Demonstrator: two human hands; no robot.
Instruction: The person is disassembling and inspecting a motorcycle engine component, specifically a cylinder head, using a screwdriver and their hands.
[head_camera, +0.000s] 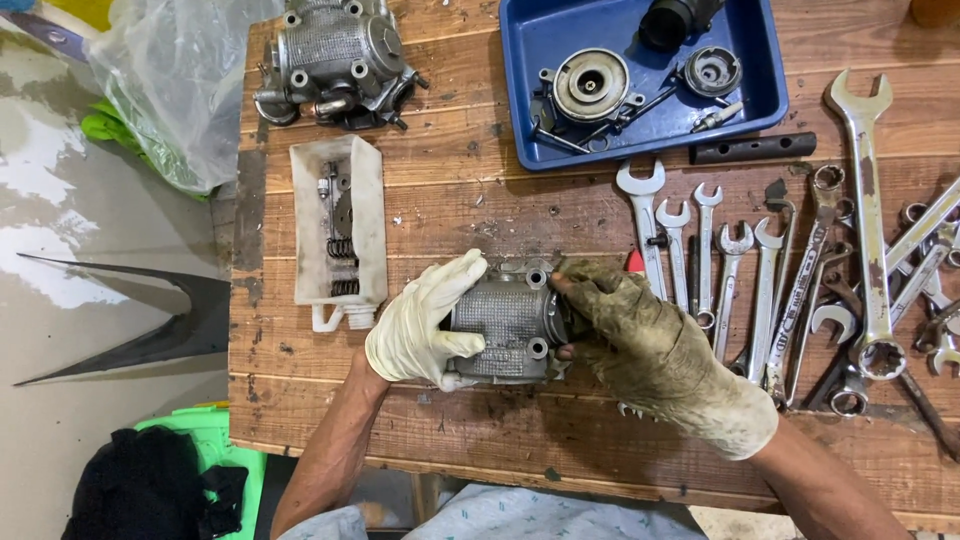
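While both gloved hands, left hand (425, 325) and right hand (640, 340), clamp the ribbed grey metal engine casing (505, 322), removed parts fill the blue plastic tray (760, 95).

Head camera looks straight down, close over the wooden workbench (420, 190).

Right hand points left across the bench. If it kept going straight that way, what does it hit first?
The right hand already touches the finned metal engine part; that blocks it at once. Beyond sits the left hand, gripping the part's far side.
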